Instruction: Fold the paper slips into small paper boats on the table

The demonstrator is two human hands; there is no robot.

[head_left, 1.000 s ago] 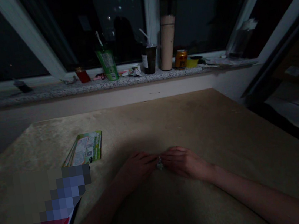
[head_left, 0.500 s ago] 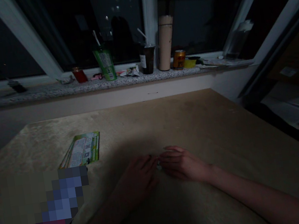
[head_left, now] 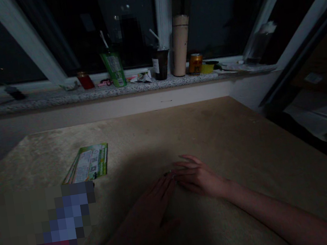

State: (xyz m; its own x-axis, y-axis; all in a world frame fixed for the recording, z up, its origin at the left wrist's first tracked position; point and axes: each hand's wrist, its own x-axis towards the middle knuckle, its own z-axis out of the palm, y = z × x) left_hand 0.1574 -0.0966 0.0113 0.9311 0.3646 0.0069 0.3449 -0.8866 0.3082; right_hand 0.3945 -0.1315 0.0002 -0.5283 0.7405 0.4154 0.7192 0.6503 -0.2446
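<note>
1. the fingers (head_left: 163,184) of the left hand (head_left: 151,206) reach out nearly straight and close together, palm down, pointing away and to the right; the thumb stands apart from them, nearer the wearer.
2. the right hand (head_left: 202,178) comes in from the other side with its fingers loosely fanned and pointing left, their tips meeting the left fingertips.
3. a tiny object (head_left: 171,172) sits where the two sets of fingertips meet, low over the middle of the table (head_left: 214,131); only dark and pale specks of it show.
4. its long axis and the way it points cannot be told, since fingers and shadow cover most of it; nor can it be told whether either hand grips it.
5. green printed cards (head_left: 98,161) lie in a slight fan on the table, to the left of the hands.
6. beyond, on the speckled sill (head_left: 66,98), stand a green cup (head_left: 115,68), a dark cup (head_left: 164,66), and an orange can (head_left: 196,64).
</note>
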